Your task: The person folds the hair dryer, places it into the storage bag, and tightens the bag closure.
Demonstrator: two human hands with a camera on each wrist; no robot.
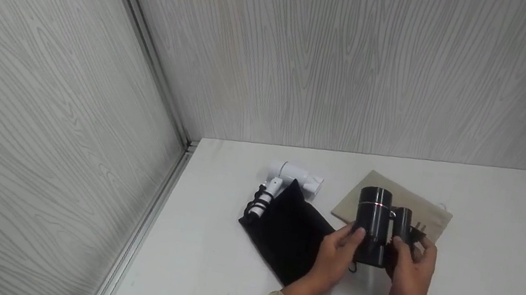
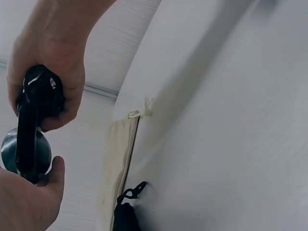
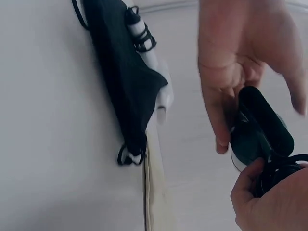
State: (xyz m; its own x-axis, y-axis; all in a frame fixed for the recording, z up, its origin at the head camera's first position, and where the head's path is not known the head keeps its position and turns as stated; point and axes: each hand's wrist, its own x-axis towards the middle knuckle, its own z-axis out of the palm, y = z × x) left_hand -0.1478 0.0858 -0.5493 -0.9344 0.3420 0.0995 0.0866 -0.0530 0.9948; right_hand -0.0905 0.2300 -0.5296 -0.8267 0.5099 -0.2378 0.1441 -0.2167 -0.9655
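Both hands hold a black folding hair dryer (image 1: 373, 219), raised over the table, its broad barrel ringed by a thin silver band. My left hand (image 1: 334, 258) is at the barrel's left side, with the thumb against it and the other fingers partly hidden behind. Around the folded handle (image 1: 403, 225) and its bundled cord, my right hand (image 1: 413, 279) curls its fingers; a two-pin plug (image 1: 419, 230) pokes out beside them. The right wrist view shows the left hand (image 3: 236, 62) with long, loosely spread fingers around the dryer (image 3: 262, 130).
Left of the hands lies a black drawstring pouch (image 1: 289, 232). Against it rests a white hair dryer (image 1: 294, 175), its handle (image 1: 264, 201) wrapped in black cord. A beige cloth pouch (image 1: 397, 189) lies behind the hands. Wood-grain panels (image 1: 336, 63) enclose the white table (image 1: 191, 258).
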